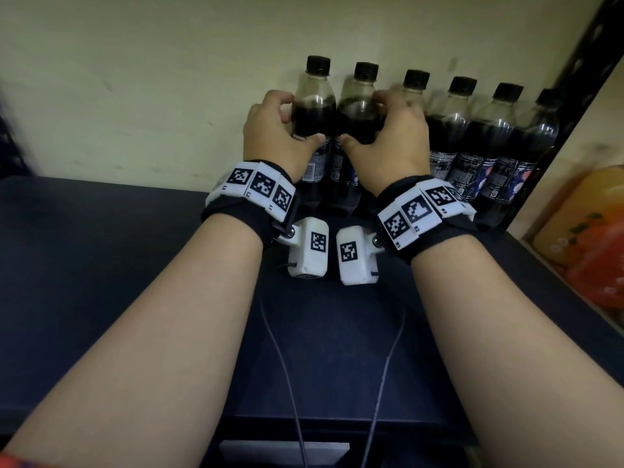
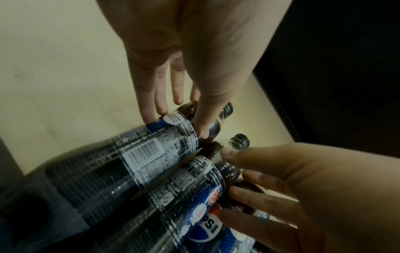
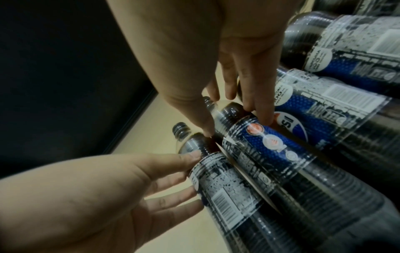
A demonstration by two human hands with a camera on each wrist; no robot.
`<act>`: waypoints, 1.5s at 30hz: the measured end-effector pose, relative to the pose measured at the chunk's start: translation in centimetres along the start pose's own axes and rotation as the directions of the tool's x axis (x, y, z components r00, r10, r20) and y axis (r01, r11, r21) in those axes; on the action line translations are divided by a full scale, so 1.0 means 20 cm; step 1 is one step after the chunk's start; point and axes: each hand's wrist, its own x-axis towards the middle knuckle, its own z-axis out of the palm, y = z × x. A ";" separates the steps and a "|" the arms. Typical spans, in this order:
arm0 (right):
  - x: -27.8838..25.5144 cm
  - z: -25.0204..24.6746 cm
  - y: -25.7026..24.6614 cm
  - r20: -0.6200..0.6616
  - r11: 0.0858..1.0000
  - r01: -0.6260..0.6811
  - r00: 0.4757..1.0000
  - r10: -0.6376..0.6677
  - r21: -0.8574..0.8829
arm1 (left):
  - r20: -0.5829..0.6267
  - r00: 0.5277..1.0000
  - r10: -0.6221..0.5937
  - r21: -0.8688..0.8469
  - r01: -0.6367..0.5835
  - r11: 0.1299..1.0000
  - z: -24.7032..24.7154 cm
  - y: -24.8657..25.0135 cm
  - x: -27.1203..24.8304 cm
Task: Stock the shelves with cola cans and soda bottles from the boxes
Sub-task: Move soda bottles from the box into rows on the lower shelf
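Head view, dark shelf (image 1: 101, 265) vs cream wall (image 1: 135, 79), 6 bottles (image 1: 462, 130) in row, L hand (image 1: 273, 130) grips bottle 1 (image 1: 312, 109), R hand (image 1: 398, 136) grips bottle 2 (image 1: 359, 113), orange pack (image 1: 580, 231) at right.

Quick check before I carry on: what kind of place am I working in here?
Probably a shop or stockroom shelf: a row of cola bottles stands on a dark shelf against the wall, beside a slotted metal upright.
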 end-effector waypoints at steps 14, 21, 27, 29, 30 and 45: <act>-0.12 -0.18 -0.05 0.196 0.998 0.029 0.980 -0.039 0.050 | 0.241 0.966 -0.089 0.097 0.067 0.993 -0.18 0.23 -0.13; -0.26 -0.39 -0.06 0.410 0.993 0.024 0.912 0.025 -0.116 | 0.360 0.933 0.015 0.343 -0.147 0.928 -0.38 0.39 -0.28; -0.38 -0.63 -0.04 0.486 0.964 0.045 0.869 0.091 -0.262 | 0.466 0.877 -0.122 0.536 -0.169 0.827 -0.53 0.48 -0.42; -0.43 -0.72 -0.05 0.509 0.948 0.070 0.854 0.104 -0.312 | 0.486 0.863 -0.136 0.573 -0.197 0.795 -0.56 0.50 -0.50; -0.46 -0.75 -0.05 0.527 0.937 0.087 0.842 0.112 -0.337 | 0.496 0.857 -0.139 0.589 -0.214 0.780 -0.58 0.51 -0.54; -1.10 -1.23 -0.11 0.760 0.903 0.116 0.589 0.273 -0.415 | 0.668 0.642 -0.375 0.652 -0.262 0.712 -0.93 0.57 -1.21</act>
